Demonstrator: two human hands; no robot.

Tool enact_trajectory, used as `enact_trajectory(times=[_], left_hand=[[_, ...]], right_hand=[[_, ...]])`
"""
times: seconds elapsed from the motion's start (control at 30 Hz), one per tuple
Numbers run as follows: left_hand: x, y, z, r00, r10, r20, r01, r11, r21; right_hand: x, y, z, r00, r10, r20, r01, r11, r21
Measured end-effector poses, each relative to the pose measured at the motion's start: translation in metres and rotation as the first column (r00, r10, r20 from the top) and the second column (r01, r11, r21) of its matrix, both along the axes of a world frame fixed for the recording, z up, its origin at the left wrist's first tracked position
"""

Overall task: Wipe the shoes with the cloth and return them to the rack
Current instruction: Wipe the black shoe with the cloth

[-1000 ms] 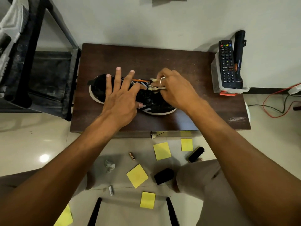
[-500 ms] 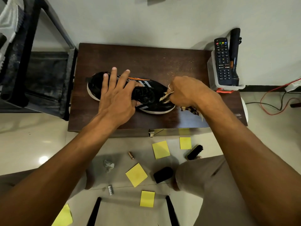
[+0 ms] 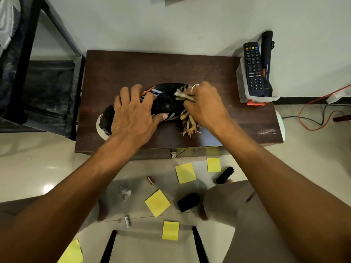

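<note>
Along the left wall stands the dark rack (image 3: pixel 24 73), its shelf level with the brown counter (image 3: pixel 133 69) just beside it. On that counter lies 1 black shoe (image 3: pixel 167 103) with a white sole, heel toward the rack and toe toward the right, orange and pale stripes showing on its side.

The left grip (image 3: pixel 133 118) is spread flat over the heel half of the shoe, fingers straight and fanned, the thumb laid against the near side by the stripes. The right grip (image 3: pixel 207 105) is curled and pinching the striped cloth (image 3: pixel 187 120) against the toe end; a bunch of it sticks out past the knuckles on top of the shoe, and its fringed tail hangs down to touch the counter on the near side.

At the counter's far right corner a clear tub (image 3: pixel 245 92) holds a remote (image 3: pixel 253 69) upright, with a black stick-shaped thing (image 3: pixel 266 61) beside it. A red cable (image 3: pixel 313 118) loops on the floor further right.

On the tiles below the counter lie yellow sticky notes (image 3: pixel 157 203), a black brush (image 3: pixel 225 175), a black block (image 3: pixel 189 202) and a small brass-coloured cylinder (image 3: pixel 150 180).
</note>
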State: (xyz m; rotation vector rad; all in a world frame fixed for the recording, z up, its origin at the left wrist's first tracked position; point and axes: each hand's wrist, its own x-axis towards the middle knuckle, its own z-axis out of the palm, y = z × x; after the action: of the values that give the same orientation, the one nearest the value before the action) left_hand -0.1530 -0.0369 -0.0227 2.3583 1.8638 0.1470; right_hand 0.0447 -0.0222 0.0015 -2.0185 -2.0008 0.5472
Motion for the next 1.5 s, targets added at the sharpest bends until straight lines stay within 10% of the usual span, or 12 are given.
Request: enact_trajectory(times=[0.63,0.83,1.0,1.2,1.5], left_hand=[[0.003,-0.003,0.0,0.999,-0.034,-0.026,0.031,0.995,-0.091],[0.005,-0.005,0.0,0.999,-0.032,-0.033,0.029,0.995,-0.1],[0.002,-0.001,0.001,0.999,-0.037,-0.02,0.034,0.992,-0.123],[0.006,-0.005,0.001,0.999,-0.022,-0.028,0.018,0.993,-0.118],[0.007,-0.004,0.001,1.0,-0.012,-0.027,0.009,0.993,-0.121]], right_hand=[[0.008,0.014,0.012,0.995,-0.046,0.09,0.044,0.999,0.023],[0.005,0.011,0.014,0.997,0.079,0.003,-0.075,0.961,-0.266],[0.01,0.015,0.003,0.997,-0.057,0.055,0.057,0.998,0.001],[0.009,0.008,0.015,0.994,0.058,-0.091,-0.08,0.96,-0.267],[-0.017,-0.012,-0.004,0.99,-0.075,-0.121,0.066,0.995,-0.076]])
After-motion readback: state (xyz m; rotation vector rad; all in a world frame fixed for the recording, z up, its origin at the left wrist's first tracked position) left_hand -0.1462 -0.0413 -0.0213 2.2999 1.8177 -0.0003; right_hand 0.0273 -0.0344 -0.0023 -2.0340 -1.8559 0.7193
